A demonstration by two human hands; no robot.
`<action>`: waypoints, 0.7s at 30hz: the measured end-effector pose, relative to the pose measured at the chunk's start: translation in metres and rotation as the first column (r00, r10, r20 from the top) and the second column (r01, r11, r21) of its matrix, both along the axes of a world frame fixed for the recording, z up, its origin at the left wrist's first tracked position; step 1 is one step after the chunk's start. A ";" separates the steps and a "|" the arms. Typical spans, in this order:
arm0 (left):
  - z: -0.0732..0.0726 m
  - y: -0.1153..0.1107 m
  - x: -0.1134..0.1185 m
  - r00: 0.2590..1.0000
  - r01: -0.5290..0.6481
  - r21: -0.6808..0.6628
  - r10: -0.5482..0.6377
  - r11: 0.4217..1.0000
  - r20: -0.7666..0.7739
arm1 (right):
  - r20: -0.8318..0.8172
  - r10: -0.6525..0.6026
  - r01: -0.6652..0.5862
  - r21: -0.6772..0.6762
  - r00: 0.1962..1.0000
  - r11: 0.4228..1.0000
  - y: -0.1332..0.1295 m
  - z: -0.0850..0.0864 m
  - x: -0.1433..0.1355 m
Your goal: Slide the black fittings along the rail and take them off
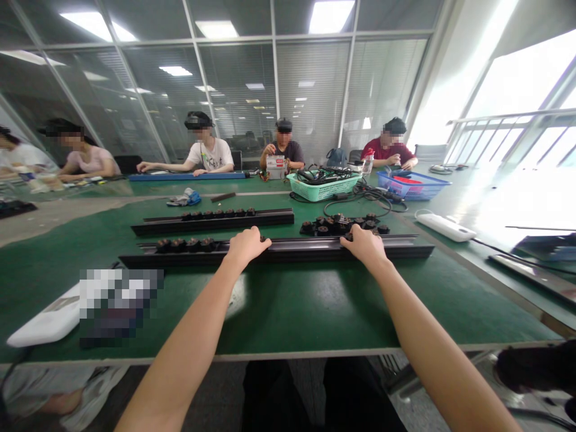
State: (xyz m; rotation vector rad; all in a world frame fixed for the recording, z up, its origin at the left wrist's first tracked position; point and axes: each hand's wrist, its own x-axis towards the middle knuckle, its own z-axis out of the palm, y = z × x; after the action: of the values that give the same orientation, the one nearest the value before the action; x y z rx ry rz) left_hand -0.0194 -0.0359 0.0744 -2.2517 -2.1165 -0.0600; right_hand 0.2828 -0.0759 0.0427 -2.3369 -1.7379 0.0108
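Observation:
A long black rail (306, 251) with a bright groove lies crosswise on the green table before me. Several black socket-like pieces (185, 245) sit in its left part. My left hand (247, 246) is closed over the rail near the middle, with a dark piece just showing by the thumb. Farther right, my right hand (368, 245) also grips at the rail, fingers curled round another small black piece that is mostly hidden. Behind that hand lies a pile of loose black pieces (335, 225). A second rail (216, 222), carrying several such pieces, lies behind the first.
A green basket (315, 191) of cables and a blue basket (414, 189) stand farther back. Blue-grey gloves (184, 198) lie behind the rails. A white power strip (445, 227) is at right, a white device (58, 309) at left. Several people sit across the table.

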 end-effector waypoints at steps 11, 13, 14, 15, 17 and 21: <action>-0.002 0.001 0.000 1.000 -0.008 0.014 0.008 1.000 0.006 | 0.053 0.056 -0.056 -0.006 0.997 0.998 -0.002 -0.003 0.005; -0.002 0.001 0.000 1.000 -0.013 0.014 0.013 1.000 0.009 | 0.065 0.067 -0.067 -0.009 0.996 0.998 -0.002 -0.004 0.006; -0.001 0.001 0.001 1.000 -0.015 0.012 0.015 1.000 0.011 | 0.069 0.071 -0.071 -0.009 0.995 0.997 -0.002 -0.004 0.006; -0.001 0.000 0.001 1.000 -0.017 0.010 0.016 1.000 0.013 | 0.071 0.073 -0.073 -0.009 0.995 0.997 -0.003 -0.004 0.006; 0.000 0.000 0.001 1.000 -0.021 0.009 0.021 1.000 0.013 | 0.069 0.077 -0.077 -0.009 0.995 0.997 -0.003 -0.004 0.005; 0.000 -0.001 0.001 0.999 -0.032 0.005 0.031 0.999 0.012 | 0.058 0.078 -0.077 -0.008 0.995 0.997 -0.003 -0.003 0.005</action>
State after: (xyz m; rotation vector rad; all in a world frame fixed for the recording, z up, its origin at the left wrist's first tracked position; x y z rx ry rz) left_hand -0.0181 -0.0364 0.0744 -2.2199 -2.1544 -0.0771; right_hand 0.2879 -0.0789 0.0393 -2.2940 -1.8574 -0.0391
